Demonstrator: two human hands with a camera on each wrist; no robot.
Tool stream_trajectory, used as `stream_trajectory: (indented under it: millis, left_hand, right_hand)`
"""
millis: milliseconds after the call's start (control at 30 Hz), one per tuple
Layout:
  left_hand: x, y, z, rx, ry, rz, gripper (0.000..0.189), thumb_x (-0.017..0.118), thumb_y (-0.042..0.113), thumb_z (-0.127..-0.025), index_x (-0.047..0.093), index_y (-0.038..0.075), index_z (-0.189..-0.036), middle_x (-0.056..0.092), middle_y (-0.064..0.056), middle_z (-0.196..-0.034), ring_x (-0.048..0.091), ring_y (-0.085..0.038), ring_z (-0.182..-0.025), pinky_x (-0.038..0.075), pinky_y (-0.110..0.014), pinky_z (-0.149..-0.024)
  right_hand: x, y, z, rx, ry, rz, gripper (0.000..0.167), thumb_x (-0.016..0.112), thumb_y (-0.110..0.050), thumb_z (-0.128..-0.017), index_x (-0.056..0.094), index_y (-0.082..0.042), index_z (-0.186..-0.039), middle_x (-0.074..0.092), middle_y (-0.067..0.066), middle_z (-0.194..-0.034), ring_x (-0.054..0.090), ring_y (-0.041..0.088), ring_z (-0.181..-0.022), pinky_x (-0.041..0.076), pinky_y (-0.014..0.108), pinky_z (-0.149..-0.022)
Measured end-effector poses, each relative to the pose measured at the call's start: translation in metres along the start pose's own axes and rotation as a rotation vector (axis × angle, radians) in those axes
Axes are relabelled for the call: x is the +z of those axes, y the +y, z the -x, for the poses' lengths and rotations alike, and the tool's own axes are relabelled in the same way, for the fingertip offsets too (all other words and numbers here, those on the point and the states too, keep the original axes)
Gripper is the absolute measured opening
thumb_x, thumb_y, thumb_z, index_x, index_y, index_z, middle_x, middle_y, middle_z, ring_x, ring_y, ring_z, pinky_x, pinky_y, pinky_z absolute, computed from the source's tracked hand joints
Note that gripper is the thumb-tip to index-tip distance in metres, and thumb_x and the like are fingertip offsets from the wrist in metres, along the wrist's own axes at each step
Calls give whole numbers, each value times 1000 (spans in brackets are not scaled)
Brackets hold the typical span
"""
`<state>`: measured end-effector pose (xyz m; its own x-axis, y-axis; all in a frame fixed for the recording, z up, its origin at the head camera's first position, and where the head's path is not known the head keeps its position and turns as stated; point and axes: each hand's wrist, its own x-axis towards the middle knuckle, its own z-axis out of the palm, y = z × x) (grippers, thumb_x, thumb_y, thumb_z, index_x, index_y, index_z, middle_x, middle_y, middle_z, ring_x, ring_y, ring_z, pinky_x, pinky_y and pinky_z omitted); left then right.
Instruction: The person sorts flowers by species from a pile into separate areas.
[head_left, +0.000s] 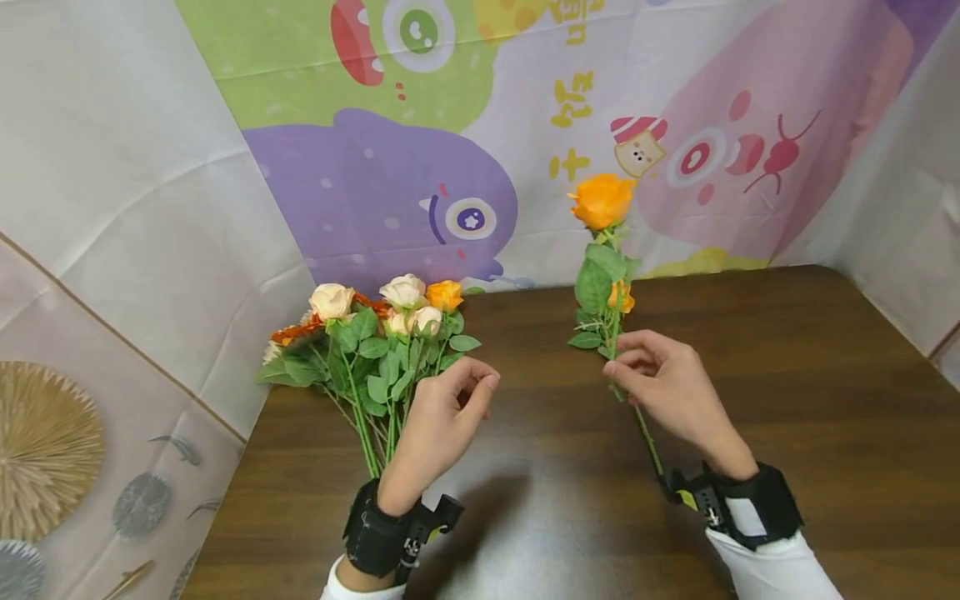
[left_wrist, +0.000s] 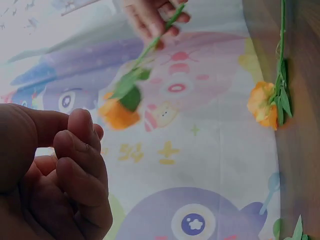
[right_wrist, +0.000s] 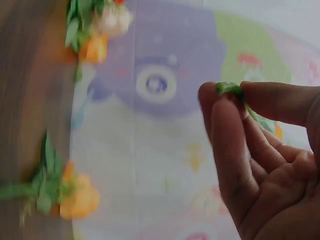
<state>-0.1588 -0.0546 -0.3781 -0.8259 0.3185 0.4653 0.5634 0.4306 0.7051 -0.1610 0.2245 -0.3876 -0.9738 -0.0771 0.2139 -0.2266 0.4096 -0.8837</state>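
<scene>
Between thumb and fingertips, my right hand pinches the green stem of an orange rose, held bloom up above the table. In the right wrist view a bit of green stem shows at those fingertips. A second orange rose lies on the table below, partly hidden in the head view behind the held one. My left hand, fingers loosely curled and holding nothing, hovers at the right side of a bunch of cream, white and orange flowers. It covers part of their stems.
The brown wooden table meets a cartoon-printed cloth hanging along its back edge. White cloth hangs at the left side, and more stands at the right. Each wrist wears a black strap with a small camera.
</scene>
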Motion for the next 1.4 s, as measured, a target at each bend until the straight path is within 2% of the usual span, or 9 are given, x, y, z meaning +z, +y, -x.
stream_trajectory:
  millis: [133,300,467,600,700,867,1100,1233,1400]
  left_hand:
    - [-3,0,0,-4,6,-21,8,59,9,-99,67,10,-98,60,7,-65,52,-3,-52,41,-24,-46]
    - [-5,0,0,-4,10,-35,8,59,9,-99,67,10,-97,60,7,-65,50,-3,-51,41,-24,-46]
    - [-5,-1,1,-10,-4,-35,7,59,9,-99,66,10,-97,59,7,-65,50,-5,-51,40,-23,-46]
    - [-4,-2,2,-12,-16,-38,8,59,9,-100,66,10,-97,58,8,-65,52,-7,-52,40,-23,-47]
    - [-4,-1,2,-13,-19,-37,8,59,9,-100,66,10,-97,58,8,-65,53,-10,-52,41,-23,-47]
    - [-4,-1,1,-18,-26,-38,8,58,9,-100,66,10,-97,58,8,-65,55,-13,-52,41,-24,-47]
    - [-7,0,0,-29,-32,-73,8,59,9,-99,67,9,-96,60,8,-65,53,-5,-52,42,-24,-48]
    - [-14,-3,0,-77,-37,-142,8,60,12,-99,67,10,-95,60,8,-65,52,-2,-52,42,-24,-49]
    - [-27,-12,0,-188,-70,-178,9,60,13,-99,68,10,-97,60,6,-66,54,-6,-56,42,-25,-52]
  right_hand:
    - [-21,18,-6,44,52,82,24,68,-9,-91,62,4,-111,72,17,-89,66,16,-61,55,30,-55]
    - [-38,43,-11,112,37,157,25,64,-10,-94,60,7,-112,73,15,-87,67,18,-62,55,30,-56]
    - [-40,67,-15,191,-32,190,30,59,-10,-97,56,11,-118,72,20,-92,67,18,-66,56,31,-59]
    - [-36,83,-20,243,-118,229,31,60,-9,-97,56,12,-119,71,15,-84,67,20,-65,55,32,-58]
    - [-32,89,-22,287,-176,250,27,61,-8,-96,56,11,-114,67,9,-78,66,20,-62,55,33,-57]
    - [-28,95,-22,347,-246,259,21,62,-5,-93,57,10,-107,61,7,-75,62,16,-62,54,33,-56]
    - [-28,98,-20,379,-327,339,13,66,-6,-91,57,4,-92,65,10,-70,63,18,-59,54,33,-54]
    - [-28,99,-21,397,-347,389,13,65,-7,-92,57,3,-91,64,9,-68,62,18,-58,53,33,-54]
    - [-28,100,-21,421,-343,398,21,65,-8,-92,58,9,-103,65,12,-73,63,19,-61,55,34,-56]
